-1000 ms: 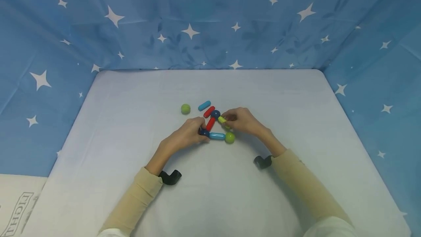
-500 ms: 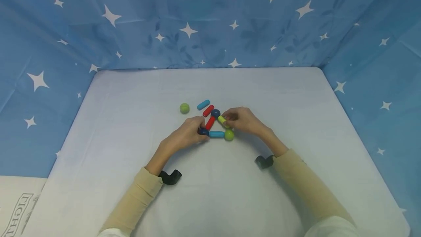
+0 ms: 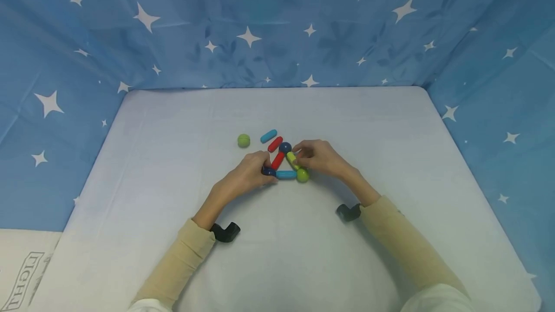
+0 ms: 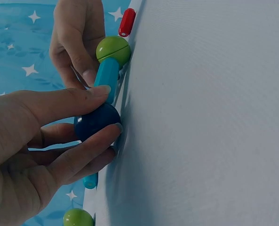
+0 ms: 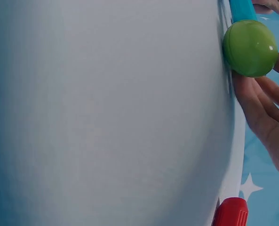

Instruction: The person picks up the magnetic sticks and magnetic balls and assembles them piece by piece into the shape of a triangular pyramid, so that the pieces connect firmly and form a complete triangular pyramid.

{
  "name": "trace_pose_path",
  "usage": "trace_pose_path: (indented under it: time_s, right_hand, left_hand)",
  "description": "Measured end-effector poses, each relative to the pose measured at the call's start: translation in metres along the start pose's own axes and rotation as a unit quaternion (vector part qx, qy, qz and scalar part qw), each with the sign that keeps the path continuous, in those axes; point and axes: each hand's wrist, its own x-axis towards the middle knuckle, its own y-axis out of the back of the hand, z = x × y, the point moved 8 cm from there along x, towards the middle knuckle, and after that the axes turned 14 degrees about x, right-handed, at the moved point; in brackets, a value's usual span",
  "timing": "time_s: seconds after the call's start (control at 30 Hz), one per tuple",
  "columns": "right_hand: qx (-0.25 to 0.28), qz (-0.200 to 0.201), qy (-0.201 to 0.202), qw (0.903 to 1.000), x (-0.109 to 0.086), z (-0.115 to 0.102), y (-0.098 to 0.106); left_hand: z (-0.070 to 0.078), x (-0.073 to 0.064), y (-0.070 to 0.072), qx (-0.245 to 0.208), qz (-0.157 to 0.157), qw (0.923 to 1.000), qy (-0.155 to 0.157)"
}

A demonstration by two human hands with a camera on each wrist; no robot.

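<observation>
In the head view, magnetic rods and balls form a triangle. My left hand (image 3: 252, 170) grips the dark blue ball (image 4: 98, 123) at its left corner, thumb over the ball's junction with a light blue rod (image 3: 286, 175). That rod leads to a green ball (image 5: 251, 48) at the right corner. A red rod (image 3: 278, 161) runs up to another dark blue ball (image 3: 284, 148). My right hand (image 3: 320, 159) pinches the yellow-green rod (image 3: 292, 159) on the right side, its lower end right at the green ball. In the right wrist view, the green ball partly covers the fingers.
Beyond the triangle lie a loose red rod (image 3: 275, 144), a light blue rod (image 3: 269, 136) and a green ball (image 3: 244, 140). All rest on a white table (image 3: 173, 124). A blue star-patterned curtain (image 3: 277, 23) rises behind it. Black curved pieces (image 3: 225, 232) jut from both wrists.
The yellow-green rod in my right hand has swung so its lower end now meets the green ball, closing the gap there. My left hand keeps its grip on the dark blue ball.
</observation>
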Motion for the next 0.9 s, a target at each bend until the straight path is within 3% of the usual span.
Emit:
trace_pose_path:
  time_s: [0.2, 0.57, 0.77, 0.9]
  right_hand:
    - [-0.001, -0.013, 0.004, 0.9999, -0.004, 0.0, 0.002]
    - [-0.006, -0.088, -0.009, 0.9961, -0.018, 0.002, 0.006]
    - [-0.013, -0.096, 0.001, 0.9953, -0.02, 0.006, 0.007]
    - [-0.016, -0.091, 0.009, 0.9957, -0.019, 0.008, 0.007]
  left_hand:
    - [0.0, 0.002, 0.001, -0.003, 0.0, 1.0, 0.003]
    - [0.003, 0.004, 0.0, -0.01, 0.006, 0.9999, -0.001]
    - [0.0, 0.003, -0.003, -0.014, 0.005, 0.9999, 0.006]
    - [-0.009, 0.0, -0.003, -0.02, -0.012, 0.9997, -0.002]
